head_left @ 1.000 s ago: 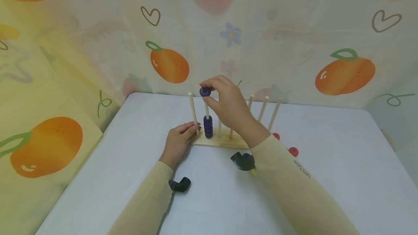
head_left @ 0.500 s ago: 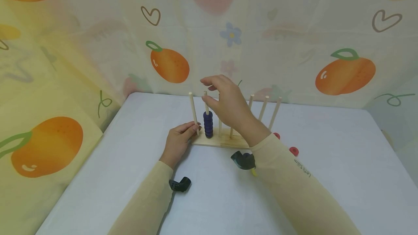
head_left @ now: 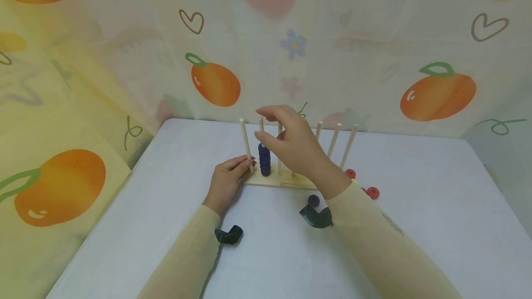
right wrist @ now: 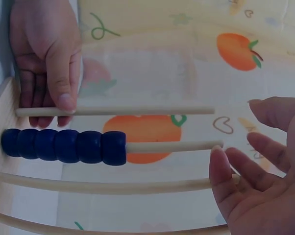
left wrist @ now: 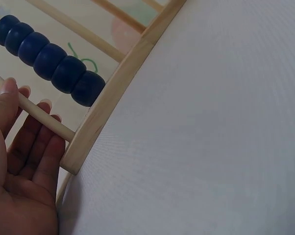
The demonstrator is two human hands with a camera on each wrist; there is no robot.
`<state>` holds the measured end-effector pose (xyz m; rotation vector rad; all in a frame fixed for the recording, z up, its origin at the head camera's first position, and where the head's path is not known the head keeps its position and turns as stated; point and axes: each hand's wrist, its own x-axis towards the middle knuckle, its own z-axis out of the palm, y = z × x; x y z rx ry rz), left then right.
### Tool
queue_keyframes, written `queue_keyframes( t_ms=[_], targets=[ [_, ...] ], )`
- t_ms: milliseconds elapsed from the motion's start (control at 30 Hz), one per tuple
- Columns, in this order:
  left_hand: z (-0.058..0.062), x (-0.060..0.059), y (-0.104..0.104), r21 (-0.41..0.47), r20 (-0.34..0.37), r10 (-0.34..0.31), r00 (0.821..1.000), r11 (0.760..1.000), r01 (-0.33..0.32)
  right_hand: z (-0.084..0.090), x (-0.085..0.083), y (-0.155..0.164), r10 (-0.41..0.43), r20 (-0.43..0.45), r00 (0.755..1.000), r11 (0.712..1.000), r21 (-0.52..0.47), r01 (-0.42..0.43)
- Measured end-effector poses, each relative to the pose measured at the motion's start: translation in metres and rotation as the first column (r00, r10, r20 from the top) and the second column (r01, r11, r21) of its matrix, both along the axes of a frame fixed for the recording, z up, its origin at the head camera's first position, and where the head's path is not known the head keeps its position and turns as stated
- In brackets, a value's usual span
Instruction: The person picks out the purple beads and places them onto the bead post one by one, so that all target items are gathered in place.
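Observation:
A wooden peg rack has a flat base (head_left: 266,180) and a row of upright pegs. Near its foot, my left hand (head_left: 226,180) pinches the leftmost peg (head_left: 245,135) between thumb and fingers. Several dark blue beads (left wrist: 49,61) are stacked on the second peg, down against the base. My right hand (head_left: 296,142) is by the top of that second peg (right wrist: 172,146), its fingers spread and holding nothing. The right wrist view has the thumb at the peg's tip; whether they touch I cannot tell. The right hand and forearm hide part of the other pegs.
One loose blue bead (head_left: 313,200) lies in front of the rack, close to the dark camera (head_left: 317,218) on the right wrist. Red beads (head_left: 373,193) lie right of the right forearm, with a bit of yellow. A patterned cloth (head_left: 349,59) hangs behind the table.
The blue bead that my right hand held has dropped onto the second peg's stack. Since then the emptied right hand has shifted slightly down. My left hand has stayed on its peg.

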<state>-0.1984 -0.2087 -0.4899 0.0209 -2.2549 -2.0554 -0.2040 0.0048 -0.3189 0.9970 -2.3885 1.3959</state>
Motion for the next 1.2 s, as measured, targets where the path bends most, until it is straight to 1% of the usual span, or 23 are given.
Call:
queue_keyframes(
  t_ms=[133, 200, 367, 567, 667, 733, 833, 933, 1033, 1133, 1200],
  targets=[
    [-0.005, -0.001, 0.0, -0.024, -0.018, 0.01, 1.0, 1.0, -0.011, -0.003, 0.004, 0.007, 0.006, 0.051, 0.999, 0.999, -0.035, -0.004],
    [-0.005, -0.001, 0.0, -0.033, -0.025, 0.011, 1.0, 0.999, -0.012, -0.004, 0.006, 0.011, 0.01, 0.082, 0.997, 0.999, -0.043, -0.007],
    [-0.004, 0.0, 0.0, -0.025, -0.023, 0.012, 1.0, 1.0, -0.013, -0.004, 0.012, 0.021, 0.05, 0.155, 0.987, 0.997, -0.072, -0.039],
    [-0.003, 0.0, 0.0, -0.02, -0.011, 0.012, 1.0, 1.0, -0.012, 0.012, 0.03, 0.033, 0.106, 0.217, 0.97, 0.989, -0.129, -0.079],
    [-0.003, 0.0, 0.0, -0.017, -0.016, 0.01, 1.0, 1.0, -0.01, 0.016, 0.035, 0.04, 0.154, 0.238, 0.959, 0.977, -0.181, -0.112],
    [-0.004, -0.001, 0.0, -0.02, -0.018, 0.011, 1.0, 1.0, -0.012, 0.01, 0.034, 0.045, 0.206, 0.243, 0.948, 0.96, -0.237, -0.147],
    [-0.004, 0.0, 0.0, -0.03, -0.018, 0.016, 1.0, 0.999, -0.016, 0.002, 0.031, 0.053, 0.285, 0.237, 0.929, 0.926, -0.318, -0.203],
    [-0.004, 0.0, 0.0, -0.037, -0.017, 0.022, 1.0, 0.999, -0.023, -0.008, 0.027, 0.061, 0.343, 0.231, 0.91, 0.895, -0.374, -0.242],
    [-0.004, 0.0, 0.0, -0.041, -0.023, 0.023, 0.999, 0.999, -0.024, -0.015, 0.025, 0.068, 0.4, 0.247, 0.882, 0.86, -0.434, -0.269],
    [-0.004, 0.0, 0.001, -0.044, -0.025, 0.022, 0.999, 0.999, -0.023, -0.018, 0.026, 0.075, 0.463, 0.264, 0.846, 0.819, -0.491, -0.295],
    [-0.004, 0.0, 0.001, -0.046, -0.025, 0.022, 0.999, 0.999, -0.023, -0.02, 0.027, 0.079, 0.494, 0.267, 0.828, 0.8, -0.513, -0.312]
  ],
)
